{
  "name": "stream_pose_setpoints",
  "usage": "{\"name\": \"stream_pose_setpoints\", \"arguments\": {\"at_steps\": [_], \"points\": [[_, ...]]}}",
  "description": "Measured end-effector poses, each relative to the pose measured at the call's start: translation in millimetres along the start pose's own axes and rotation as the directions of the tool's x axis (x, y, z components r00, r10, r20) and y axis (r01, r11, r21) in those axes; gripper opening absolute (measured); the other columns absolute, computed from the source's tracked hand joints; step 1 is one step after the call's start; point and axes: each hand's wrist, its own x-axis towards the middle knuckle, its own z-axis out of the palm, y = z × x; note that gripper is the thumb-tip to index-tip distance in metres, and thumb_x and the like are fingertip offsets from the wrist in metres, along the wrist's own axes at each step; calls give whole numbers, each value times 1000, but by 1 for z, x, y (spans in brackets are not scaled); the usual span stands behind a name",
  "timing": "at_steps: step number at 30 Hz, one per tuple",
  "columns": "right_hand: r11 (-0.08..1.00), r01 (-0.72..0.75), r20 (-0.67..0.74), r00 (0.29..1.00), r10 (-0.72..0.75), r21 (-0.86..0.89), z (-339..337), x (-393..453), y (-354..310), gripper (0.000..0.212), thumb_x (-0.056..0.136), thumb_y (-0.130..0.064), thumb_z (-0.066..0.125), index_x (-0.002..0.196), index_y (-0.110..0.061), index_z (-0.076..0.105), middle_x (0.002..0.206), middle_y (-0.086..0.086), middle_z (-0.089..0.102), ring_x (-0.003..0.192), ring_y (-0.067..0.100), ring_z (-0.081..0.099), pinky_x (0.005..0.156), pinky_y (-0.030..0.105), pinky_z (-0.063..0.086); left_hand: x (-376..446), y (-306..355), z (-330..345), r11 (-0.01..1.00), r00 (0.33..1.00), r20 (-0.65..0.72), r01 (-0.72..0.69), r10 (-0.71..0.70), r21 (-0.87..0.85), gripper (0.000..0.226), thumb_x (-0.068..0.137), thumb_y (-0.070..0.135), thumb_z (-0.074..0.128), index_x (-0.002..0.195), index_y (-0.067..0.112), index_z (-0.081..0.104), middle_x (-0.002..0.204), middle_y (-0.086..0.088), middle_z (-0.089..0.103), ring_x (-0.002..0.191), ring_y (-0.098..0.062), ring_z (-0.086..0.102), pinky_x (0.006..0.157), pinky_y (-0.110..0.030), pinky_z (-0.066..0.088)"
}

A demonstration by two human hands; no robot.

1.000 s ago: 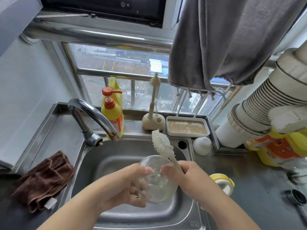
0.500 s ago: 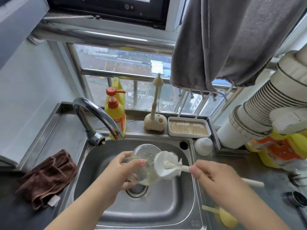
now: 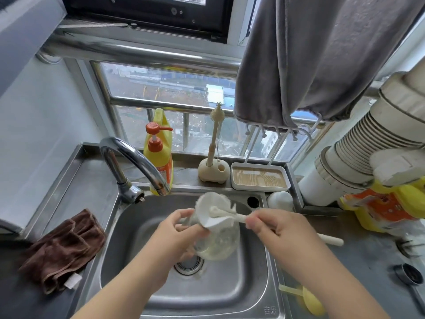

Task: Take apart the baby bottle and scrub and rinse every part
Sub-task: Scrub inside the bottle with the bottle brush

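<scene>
The sink (image 3: 241, 284) is sitting under both hands. The left hand (image 3: 177, 236) is gripping the clear bottle (image 3: 218, 245) over the drain, hiding part of it. The right hand (image 3: 280, 233) is gripping the white brush (image 3: 213, 214), covering the bottle's mouth.

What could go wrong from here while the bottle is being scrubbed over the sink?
The left hand grips the clear bottle by its side above the sink; if it is wet or soapy, it could slip and drop by the drain. The right hand holds the brush with its head at the bottle's mouth; a hard push could knock the bottle loose or flick water toward the counter.
</scene>
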Motion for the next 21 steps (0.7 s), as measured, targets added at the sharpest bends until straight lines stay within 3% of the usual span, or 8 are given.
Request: {"name": "stream_pose_setpoints", "arguments": {"at_steps": [3, 7, 10, 14, 19, 21], "points": [[998, -59, -92, 994, 58, -10, -9, 2, 10, 28, 91, -47, 45, 78, -32, 65, 55, -17, 56, 58, 2, 49, 66, 27, 30, 1, 2, -4, 1000, 1000, -8, -18, 18, 9, 78, 37, 41, 78, 111, 27, 59, 98, -11, 70, 86, -25, 70, 86, -52, 54], [999, 43, -90, 995, -41, 21, 3, 5, -5, 29, 92, -51, 41, 79, -36, 63, 62, -29, 55, 61, -1, 48, 62, 26, 29, 0, 4, 5, 999, 999, 23, -25, 24, 36, 68, 45, 36, 77, 111, 28, 59, 87, -2, 74, 83, -20, 72, 88, -49, 54], [999, -44, -135, 990, 41, -18, -7, 6, 7, 26, 92, -47, 44, 78, -36, 63, 55, -18, 55, 61, 5, 50, 62, 27, 28, 1, 5, 0, 999, 1000, -2, -30, 30, 25, 75, 40, 39, 78, 112, 29, 58, 96, -7, 72, 85, -23, 71, 86, -48, 55], [999, 27, -103, 994, -25, 26, 2, 4, -3, 28, 91, -48, 44, 82, -32, 65, 61, -33, 52, 60, 2, 47, 59, 25, 27, 1, 4, 6, 999, 999, 23, -47, 47, -7, 73, 42, 39, 76, 111, 29, 58, 95, -7, 71, 84, -20, 71, 86, -47, 55], [988, -72, -138, 986, 91, 140, 5, -4, 14, 21, 89, -44, 52, 71, -45, 62, 58, -21, 56, 60, 1, 51, 54, 17, 34, 3, 0, -3, 972, 996, -22, -88, 85, -216, 81, 38, 44, 75, 116, 32, 56, 104, -7, 70, 97, -31, 66, 85, -43, 55], [972, -70, -98, 991, 94, 225, 8, -11, 16, 20, 89, -39, 55, 72, -43, 65, 51, -17, 51, 58, 0, 49, 54, 14, 35, 2, -1, 1, 944, 996, 3, -82, 88, -321, 75, 38, 39, 74, 111, 33, 59, 96, -1, 73, 95, -32, 67, 83, -39, 53]]}}
